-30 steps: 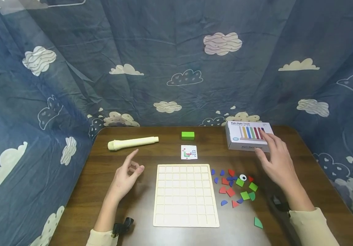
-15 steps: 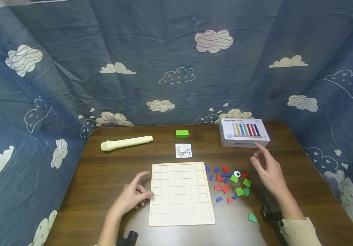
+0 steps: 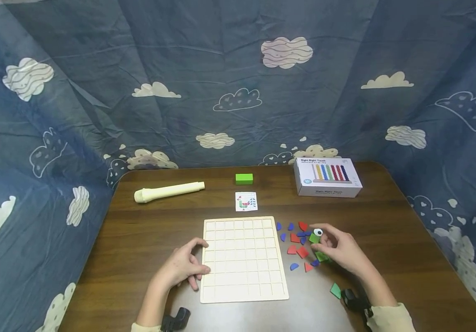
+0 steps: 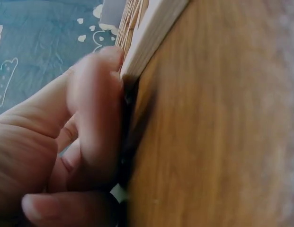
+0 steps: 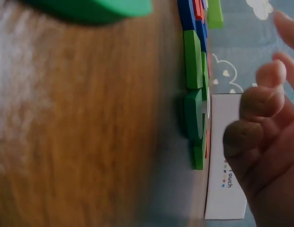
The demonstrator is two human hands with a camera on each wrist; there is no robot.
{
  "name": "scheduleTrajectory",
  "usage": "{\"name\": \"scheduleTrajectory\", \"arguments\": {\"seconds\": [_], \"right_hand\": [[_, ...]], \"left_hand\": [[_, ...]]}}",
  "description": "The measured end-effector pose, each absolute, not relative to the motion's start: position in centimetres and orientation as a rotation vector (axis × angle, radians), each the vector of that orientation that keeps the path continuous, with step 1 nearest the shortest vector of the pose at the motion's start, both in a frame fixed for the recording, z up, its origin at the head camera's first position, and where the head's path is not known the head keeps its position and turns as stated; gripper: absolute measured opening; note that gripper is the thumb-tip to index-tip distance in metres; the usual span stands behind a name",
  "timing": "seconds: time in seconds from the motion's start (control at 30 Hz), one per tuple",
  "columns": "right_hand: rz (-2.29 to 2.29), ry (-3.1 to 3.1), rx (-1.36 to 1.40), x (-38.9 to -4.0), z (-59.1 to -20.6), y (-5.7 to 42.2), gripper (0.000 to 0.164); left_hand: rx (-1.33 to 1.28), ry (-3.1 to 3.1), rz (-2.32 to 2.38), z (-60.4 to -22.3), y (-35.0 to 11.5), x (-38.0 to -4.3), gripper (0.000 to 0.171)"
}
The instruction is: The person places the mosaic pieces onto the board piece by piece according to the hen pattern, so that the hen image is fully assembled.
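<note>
A pale wooden grid board [image 3: 243, 260] lies on the table, its squares bare. My left hand [image 3: 175, 268] holds its left edge, the index finger and thumb tips just over the rim. In the left wrist view, a blurred digit [image 4: 97, 90] meets the corner of the board's edge [image 4: 151, 40]. My right hand [image 3: 343, 251] is over the right side of the loose shapes, thumb and index finger apart, with nothing seen between them. Near its fingertips are a white-and-black eye disc [image 3: 318, 232], green squares [image 3: 320, 256] and red shapes [image 3: 302, 252]. The hand partly hides some pieces.
A green quarter-circle [image 3: 335, 290] lies by the right wrist. Behind the board are a picture card [image 3: 246, 201], a green block [image 3: 243, 179] and a cream microphone-shaped stick [image 3: 169, 192]. A white box [image 3: 326, 177] stands back right. Cloud-printed cloth [image 3: 238, 124] hangs behind.
My left hand has come rightward and down to the board's left edge. The right hand has moved from the white box down and left to the loose shapes.
</note>
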State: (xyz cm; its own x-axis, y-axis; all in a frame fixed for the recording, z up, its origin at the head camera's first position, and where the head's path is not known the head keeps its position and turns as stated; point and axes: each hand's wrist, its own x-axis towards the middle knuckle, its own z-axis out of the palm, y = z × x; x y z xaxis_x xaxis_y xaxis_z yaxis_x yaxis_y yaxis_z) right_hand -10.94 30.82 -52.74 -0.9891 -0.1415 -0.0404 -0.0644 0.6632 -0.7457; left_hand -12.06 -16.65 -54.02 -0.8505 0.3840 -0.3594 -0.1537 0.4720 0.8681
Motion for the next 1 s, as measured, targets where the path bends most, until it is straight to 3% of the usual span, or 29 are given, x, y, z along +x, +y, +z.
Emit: {"name": "scheduleTrajectory", "arguments": {"seconds": [0.67,1.0], "right_hand": [[-0.792,2.790,-0.316,-11.3,-53.5,29.7,0.030],[-0.746,2.822,-0.205,-11.2,-53.5,29.4,0.025]], "left_hand": [[0.180,2.317,1.245,-53.4,-16.1,-11.7,0.077],[0.231,2.400,1.191,-53.5,-15.9,-11.7,0.079]]}}
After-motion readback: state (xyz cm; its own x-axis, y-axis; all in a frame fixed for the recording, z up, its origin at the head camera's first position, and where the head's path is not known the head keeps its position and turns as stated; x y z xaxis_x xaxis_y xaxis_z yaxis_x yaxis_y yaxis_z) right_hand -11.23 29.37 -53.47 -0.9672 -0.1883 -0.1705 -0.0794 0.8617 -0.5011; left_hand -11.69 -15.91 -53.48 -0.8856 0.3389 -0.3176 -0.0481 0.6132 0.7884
